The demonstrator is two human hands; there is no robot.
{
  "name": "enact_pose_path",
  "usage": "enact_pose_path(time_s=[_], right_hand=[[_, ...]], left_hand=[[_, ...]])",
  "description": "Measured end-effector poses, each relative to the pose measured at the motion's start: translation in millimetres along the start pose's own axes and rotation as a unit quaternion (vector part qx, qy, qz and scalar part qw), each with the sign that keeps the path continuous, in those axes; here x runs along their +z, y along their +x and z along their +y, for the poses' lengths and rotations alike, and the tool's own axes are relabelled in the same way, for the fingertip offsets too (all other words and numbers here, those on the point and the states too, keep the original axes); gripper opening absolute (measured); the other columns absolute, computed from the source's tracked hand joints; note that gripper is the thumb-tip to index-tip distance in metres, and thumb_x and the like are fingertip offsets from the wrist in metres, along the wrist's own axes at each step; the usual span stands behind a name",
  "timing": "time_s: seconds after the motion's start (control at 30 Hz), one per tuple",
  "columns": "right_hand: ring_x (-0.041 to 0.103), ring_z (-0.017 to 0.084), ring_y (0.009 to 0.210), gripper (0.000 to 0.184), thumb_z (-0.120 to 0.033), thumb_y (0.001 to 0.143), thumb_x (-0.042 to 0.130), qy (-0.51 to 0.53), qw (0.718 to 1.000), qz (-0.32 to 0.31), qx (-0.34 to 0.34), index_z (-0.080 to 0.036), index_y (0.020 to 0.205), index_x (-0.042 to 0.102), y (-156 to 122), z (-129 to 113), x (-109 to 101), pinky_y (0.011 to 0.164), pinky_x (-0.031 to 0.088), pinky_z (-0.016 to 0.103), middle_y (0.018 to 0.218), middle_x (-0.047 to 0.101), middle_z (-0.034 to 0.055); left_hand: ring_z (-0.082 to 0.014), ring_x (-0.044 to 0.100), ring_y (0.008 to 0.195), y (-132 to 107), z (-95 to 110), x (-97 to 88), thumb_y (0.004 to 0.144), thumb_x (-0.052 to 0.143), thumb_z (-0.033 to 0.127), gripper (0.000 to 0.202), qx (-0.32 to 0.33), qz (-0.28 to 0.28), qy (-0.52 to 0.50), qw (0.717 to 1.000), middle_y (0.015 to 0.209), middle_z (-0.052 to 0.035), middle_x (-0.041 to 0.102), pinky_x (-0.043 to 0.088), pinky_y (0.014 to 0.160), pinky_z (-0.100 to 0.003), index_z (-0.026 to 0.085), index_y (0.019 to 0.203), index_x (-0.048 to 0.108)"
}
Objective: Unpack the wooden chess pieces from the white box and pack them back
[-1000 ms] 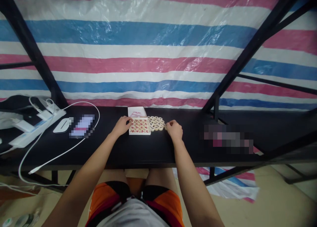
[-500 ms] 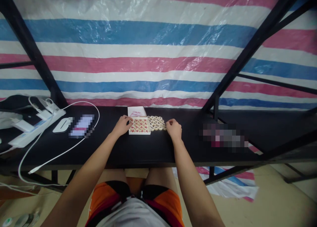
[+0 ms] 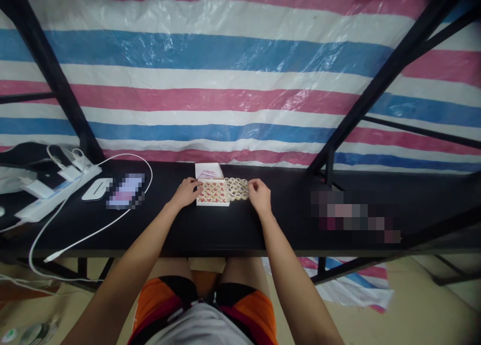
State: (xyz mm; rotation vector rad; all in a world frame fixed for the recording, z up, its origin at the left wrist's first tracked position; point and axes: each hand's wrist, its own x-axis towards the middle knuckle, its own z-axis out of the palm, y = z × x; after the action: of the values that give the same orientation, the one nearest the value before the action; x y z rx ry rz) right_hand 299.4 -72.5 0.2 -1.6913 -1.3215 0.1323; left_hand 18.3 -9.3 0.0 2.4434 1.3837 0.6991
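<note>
A shallow white box (image 3: 213, 203) sits on the black tabletop, filled with rows of round Chinese chess pieces (image 3: 212, 190) marked in red. My left hand (image 3: 186, 192) is at its left wall, fingers curled over the edge. Against the box's right side lie more Chinese chess pieces (image 3: 236, 188), pale discs with dark characters, set flat in close rows. My right hand (image 3: 260, 195) rests at the right end of these rows. Its thumb and fingers are drawn together, touching the end of the rows; whatever is between the fingertips is hidden.
Behind the box lies a white lid (image 3: 209, 170) with purplish markings. To the left are a blurred phone (image 3: 126, 190), a white flat device (image 3: 96, 189), a power strip (image 3: 56, 194) and a looping white cable (image 3: 92, 237). A pixelated item (image 3: 349, 212) lies right. Black metal posts flank the tabletop.
My right hand has shifted slightly left, and the dark-marked pieces now form a tighter, more even block. The left hand stays at the box. The view has moved a little.
</note>
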Motion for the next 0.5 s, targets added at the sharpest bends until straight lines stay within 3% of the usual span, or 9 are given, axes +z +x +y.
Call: enact_pose_path(time_s=[0.23, 0.5], right_hand=[[0.059, 0.019, 0.076, 0.028, -0.038, 0.082, 0.043, 0.024, 0.999, -0.011, -0.026, -0.018, 0.082, 0.063, -2, -5, 3, 0.079, 0.044, 0.03, 0.081, 0.067, 0.0068], [0.057, 0.018, 0.076, 0.04, -0.048, 0.087, 0.037, 0.035, 0.998, -0.034, -0.027, -0.018, 0.083, 0.063, -4, -13, -1, 0.076, 0.041, 0.028, 0.08, 0.066, 0.0056]], left_hand=[[-0.0256, 0.048, 0.111, -2, 12, -7.7, 0.091, 0.045, 0.039, 0.035, 0.063, 0.019, 0.033, 0.997, 0.119, -0.01, 0.055, 0.039, 0.1, -0.042, 0.021, 0.111, 0.067], [-0.0273, 0.046, 0.113, -3, 23, -14.2, 0.095, 0.035, 0.046, 0.042, 0.079, -0.031, 0.082, 0.993, 0.121, -0.0085, 0.059, 0.038, 0.094, -0.042, 0.024, 0.112, 0.067]])
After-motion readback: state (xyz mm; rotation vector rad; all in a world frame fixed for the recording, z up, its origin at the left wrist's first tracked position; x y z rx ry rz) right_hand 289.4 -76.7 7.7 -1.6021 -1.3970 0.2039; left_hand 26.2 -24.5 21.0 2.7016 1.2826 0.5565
